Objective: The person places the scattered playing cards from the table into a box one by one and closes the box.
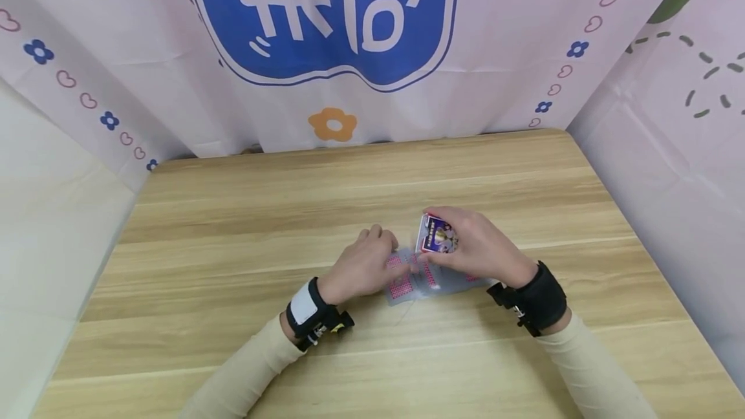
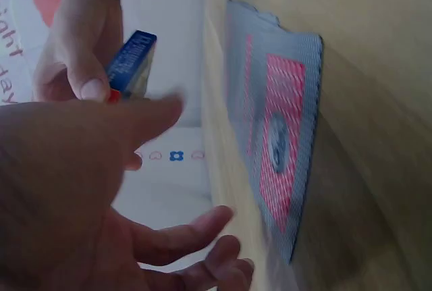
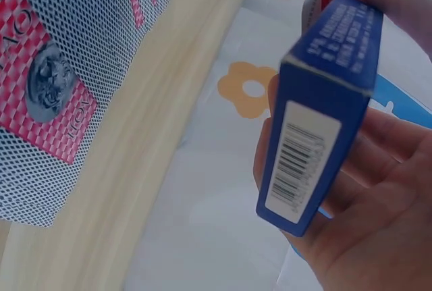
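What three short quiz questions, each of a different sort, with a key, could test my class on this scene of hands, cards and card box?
1. True or false: the right hand grips the blue card box.
2. The playing cards lie: A) face up, B) face down, C) stacked in the box.
3. Fill in: the cards rest on a wooden ____.

Key: 1 true. 2 B, their patterned red backs show. 3 table. The left hand rests by the cards, fingers loose.

Cards [image 1: 407,283] on table [image 1: 233,225], box [image 1: 438,236] above.
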The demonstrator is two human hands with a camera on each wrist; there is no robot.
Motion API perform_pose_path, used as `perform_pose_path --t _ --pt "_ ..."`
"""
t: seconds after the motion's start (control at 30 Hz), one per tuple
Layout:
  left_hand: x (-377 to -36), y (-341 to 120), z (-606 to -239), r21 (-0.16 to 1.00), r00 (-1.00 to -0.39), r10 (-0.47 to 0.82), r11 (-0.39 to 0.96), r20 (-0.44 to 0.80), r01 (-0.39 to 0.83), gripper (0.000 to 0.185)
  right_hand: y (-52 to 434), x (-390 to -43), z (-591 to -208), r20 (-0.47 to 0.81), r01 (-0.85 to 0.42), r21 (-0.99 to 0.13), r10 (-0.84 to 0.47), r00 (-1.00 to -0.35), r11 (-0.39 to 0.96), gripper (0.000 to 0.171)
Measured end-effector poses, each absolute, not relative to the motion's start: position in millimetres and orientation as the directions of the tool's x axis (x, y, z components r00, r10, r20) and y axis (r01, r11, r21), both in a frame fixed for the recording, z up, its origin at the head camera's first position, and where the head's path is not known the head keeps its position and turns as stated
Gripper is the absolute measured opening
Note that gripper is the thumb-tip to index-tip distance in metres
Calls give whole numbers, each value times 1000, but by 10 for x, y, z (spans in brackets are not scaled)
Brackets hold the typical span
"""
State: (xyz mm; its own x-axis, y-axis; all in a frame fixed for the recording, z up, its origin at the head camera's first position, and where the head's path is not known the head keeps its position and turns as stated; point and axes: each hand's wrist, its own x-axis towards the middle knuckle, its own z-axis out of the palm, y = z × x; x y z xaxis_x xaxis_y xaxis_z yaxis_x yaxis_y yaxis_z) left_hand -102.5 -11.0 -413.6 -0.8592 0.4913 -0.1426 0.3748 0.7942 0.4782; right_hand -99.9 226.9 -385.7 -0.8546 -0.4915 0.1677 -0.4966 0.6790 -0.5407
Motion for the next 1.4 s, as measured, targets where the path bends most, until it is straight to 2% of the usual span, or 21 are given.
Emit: perform_pose_path --t 0.13,0.23,0.4,0.53,0.67,0.77,0.83,1.07,1.13,1.23,1.4 --pt "-1004 -145 -4137 319 -860 480 854 -174 412 79 2277 -1009 -3855 174 -504 -539 -496 -851 675 78" --pt "-994 -137 -4149 261 -871 454 878 -186 402 84 2272 -1011 -3862 174 -509 -534 -501 -848 675 79" --pt "-997 -123 -4166 235 -873 436 892 -217 387 93 2269 -1006 -3885 166 -504 -533 -500 -850 680 80" --pt "-1009 -142 -4159 256 -864 442 888 -241 383 88 2254 -1006 -3886 161 -503 -535 -502 -850 679 80" --pt "-1024 -157 -4133 326 -826 476 866 -302 379 63 2240 -1004 -3885 151 -498 -540 -504 -850 679 80" --pt "-1029 -163 -4121 392 -804 493 848 -333 357 55 2231 -999 -3889 140 -495 -542 -508 -850 680 81" --pt "-1029 -167 -4122 426 -805 489 841 -336 333 60 2228 -996 -3892 132 -493 -542 -511 -850 680 81" --pt "-1022 -185 -4143 427 -872 433 849 -228 310 110 2221 -997 -3903 135 -504 -533 -519 -844 680 79" --pt "-1018 -193 -4146 412 -884 427 852 -190 324 113 2222 -997 -3907 137 -507 -529 -521 -842 681 79" --pt "-1013 -199 -4150 411 -878 448 842 -170 350 108 2224 -997 -3910 133 -507 -526 -522 -842 683 79" --pt "-1008 -168 -4171 498 -848 494 794 -193 349 104 2223 -996 -3907 129 -505 -522 -522 -843 687 79"
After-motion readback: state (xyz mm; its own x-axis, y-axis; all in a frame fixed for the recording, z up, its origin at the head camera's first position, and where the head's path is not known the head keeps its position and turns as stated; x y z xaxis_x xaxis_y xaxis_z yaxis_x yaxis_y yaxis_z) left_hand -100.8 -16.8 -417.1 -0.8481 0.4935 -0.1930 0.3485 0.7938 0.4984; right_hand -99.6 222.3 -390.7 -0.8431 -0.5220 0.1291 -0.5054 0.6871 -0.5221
